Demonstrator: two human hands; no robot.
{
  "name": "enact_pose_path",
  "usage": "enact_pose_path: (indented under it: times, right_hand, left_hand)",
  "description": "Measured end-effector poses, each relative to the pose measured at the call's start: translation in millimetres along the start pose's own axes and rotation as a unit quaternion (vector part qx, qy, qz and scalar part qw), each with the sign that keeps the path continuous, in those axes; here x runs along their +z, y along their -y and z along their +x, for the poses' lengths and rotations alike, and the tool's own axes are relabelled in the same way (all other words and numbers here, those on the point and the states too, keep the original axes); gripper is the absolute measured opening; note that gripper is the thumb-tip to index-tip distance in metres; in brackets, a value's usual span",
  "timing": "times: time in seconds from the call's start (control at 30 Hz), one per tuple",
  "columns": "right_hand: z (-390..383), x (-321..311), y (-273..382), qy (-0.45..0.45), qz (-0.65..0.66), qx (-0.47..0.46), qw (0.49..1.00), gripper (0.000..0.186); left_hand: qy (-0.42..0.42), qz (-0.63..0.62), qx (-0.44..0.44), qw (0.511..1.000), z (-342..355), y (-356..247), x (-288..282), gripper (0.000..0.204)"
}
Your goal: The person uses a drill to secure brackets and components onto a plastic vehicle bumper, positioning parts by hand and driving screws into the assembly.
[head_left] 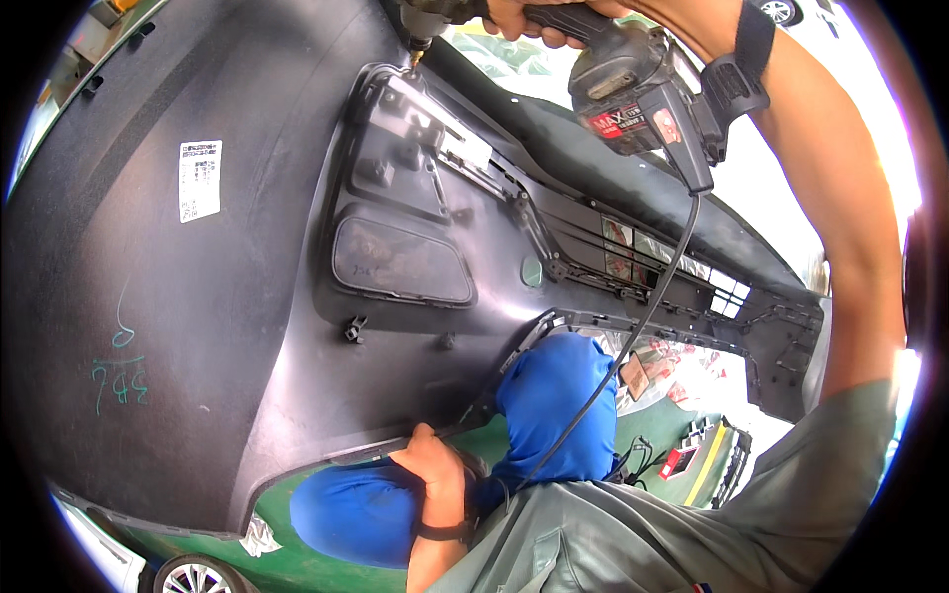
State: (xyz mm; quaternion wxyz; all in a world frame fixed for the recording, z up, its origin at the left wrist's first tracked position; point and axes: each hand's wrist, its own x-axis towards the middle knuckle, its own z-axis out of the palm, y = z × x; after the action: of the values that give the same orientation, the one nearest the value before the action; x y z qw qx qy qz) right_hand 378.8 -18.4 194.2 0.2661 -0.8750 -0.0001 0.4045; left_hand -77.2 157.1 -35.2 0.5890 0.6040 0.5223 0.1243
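A large black car bumper (247, 227), seen from its inner side, lies across my knees. My left hand (433, 455) grips its near edge, the thumb on top and the other fingers mostly hidden. At the top, my right hand (534, 22) is closed round the handle of a cordless drill (578, 22). The drill's bit points down at the corner of a black trim frame (405, 94) set in the bumper and appears to meet it. A bulky black battery pack (633, 104) hangs at the handle's base, and a grey cable (633, 341) runs from it to my lap.
A printed white label (200, 181) and green handwriting mark the bumper's left part. Below, on the green floor (474, 445), lie a red box (678, 462) and a black grille-like part (732, 465). Car wheels (198, 575) show at lower left and upper right.
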Motion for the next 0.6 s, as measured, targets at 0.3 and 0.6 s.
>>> enact_pose_path:
  times: [0.3, 0.6]
  right_hand:
    - [9.5, 1.5, -14.6, -0.031, -0.010, -0.004, 0.999, 0.011]
    - [14.5, 0.4, -21.3, -0.046, -0.007, 0.004, 0.999, 0.008]
  left_hand:
    - [0.026, -0.025, -0.011, 0.999, -3.5, -8.4, 6.2, 0.021]
    - [0.034, -0.003, -0.039, 0.999, -9.1, -25.5, 13.8, 0.020]
